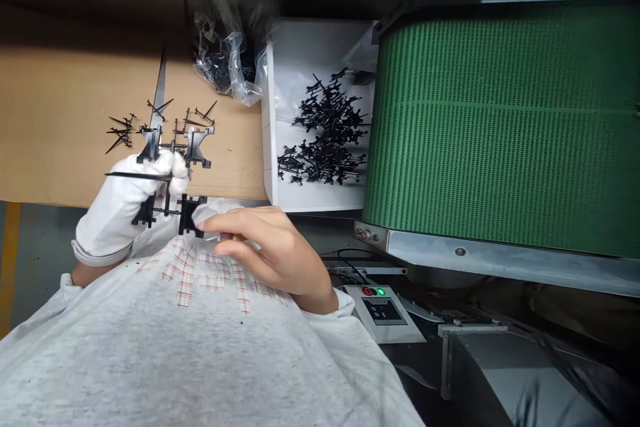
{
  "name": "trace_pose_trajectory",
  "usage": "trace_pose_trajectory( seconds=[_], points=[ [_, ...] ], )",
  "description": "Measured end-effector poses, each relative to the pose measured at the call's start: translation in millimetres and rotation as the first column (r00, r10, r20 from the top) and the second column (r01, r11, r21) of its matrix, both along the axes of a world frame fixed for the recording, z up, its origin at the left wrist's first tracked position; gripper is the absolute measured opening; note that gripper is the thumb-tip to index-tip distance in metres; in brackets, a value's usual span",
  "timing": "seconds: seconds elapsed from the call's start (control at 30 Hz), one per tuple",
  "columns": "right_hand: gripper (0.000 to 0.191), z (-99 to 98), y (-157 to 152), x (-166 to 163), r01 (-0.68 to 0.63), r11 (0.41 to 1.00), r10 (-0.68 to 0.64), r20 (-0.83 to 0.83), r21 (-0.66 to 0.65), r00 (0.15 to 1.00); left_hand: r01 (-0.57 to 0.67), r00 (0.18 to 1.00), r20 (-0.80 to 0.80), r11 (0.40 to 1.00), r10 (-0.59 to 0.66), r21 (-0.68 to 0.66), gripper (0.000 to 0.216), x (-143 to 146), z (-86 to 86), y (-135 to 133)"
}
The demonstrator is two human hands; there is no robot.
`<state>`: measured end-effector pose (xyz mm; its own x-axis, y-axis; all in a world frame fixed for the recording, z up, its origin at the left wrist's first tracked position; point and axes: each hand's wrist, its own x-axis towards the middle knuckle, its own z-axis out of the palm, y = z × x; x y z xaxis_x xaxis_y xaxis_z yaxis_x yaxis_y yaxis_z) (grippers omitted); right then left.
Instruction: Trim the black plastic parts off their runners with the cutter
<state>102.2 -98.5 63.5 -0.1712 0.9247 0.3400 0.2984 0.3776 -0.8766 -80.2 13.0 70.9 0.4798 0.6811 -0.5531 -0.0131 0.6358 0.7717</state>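
I log a green ribbed belt conveyor (pixel 500 127) on a steel frame (pixel 500 257) at right, with a grey control box (pixel 380 312) carrying red and green buttons below it. A white bin (pixel 269 120) stands just beside the conveyor. A clear plastic bag (pixel 225 60) touches the bin, at the edge of a cardboard sheet (pixel 60 127). A yellow floor stripe (pixel 10 260) runs at far left.

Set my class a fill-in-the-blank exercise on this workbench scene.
The left hand wears a white ____ and grips a black plastic part. Loose black pieces lie on ____. A white tray stands beside a ____ ribbed belt. The control box has a green button and a ____ one.

Missing words: glove; cardboard; green; red.
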Motion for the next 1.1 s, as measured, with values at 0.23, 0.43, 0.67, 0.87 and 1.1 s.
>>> trace_pose_trajectory(
  seconds=[0.23, 0.43, 0.67, 0.87, 1.1],
  points=[
    [0.023, -2.6, 1.3, -1.9, -0.022, 1.000, 0.022, -0.006, 0.020, 1.000, -0.055, 0.998, 0.012, 0.997, 0.055, -0.046, 0.037, 3.0, 4.3, -0.6],
    [0.021, -3.3, 2.3, -2.0, -0.022, 0.999, 0.022, -0.005, 0.032, 1.000, -0.046, 0.999, -0.018, 0.999, 0.046, 0.010, 0.039, 5.3, 3.9, -1.1],
    [0.022, -3.8, 4.6, -2.6, -0.034, 0.999, 0.033, -0.016, -0.014, 0.999, -0.068, 0.997, -0.028, 0.997, 0.067, -0.041, 0.046, 7.4, 6.3, -2.3],
    [0.023, -3.0, 6.5, -0.9, 0.014, 1.000, -0.014, -0.015, -0.017, 1.000, -0.057, 0.997, -0.055, 0.998, 0.055, -0.038, 0.052, 9.3, 10.9, -2.7],
    [0.022, -1.9, 4.4, -1.3, -0.057, 0.998, 0.057, 0.000, 0.036, 0.998, -0.080, 0.996, -0.045, 0.996, 0.079, -0.033, 0.049, 8.5, 5.7, -1.1]
  ],
)
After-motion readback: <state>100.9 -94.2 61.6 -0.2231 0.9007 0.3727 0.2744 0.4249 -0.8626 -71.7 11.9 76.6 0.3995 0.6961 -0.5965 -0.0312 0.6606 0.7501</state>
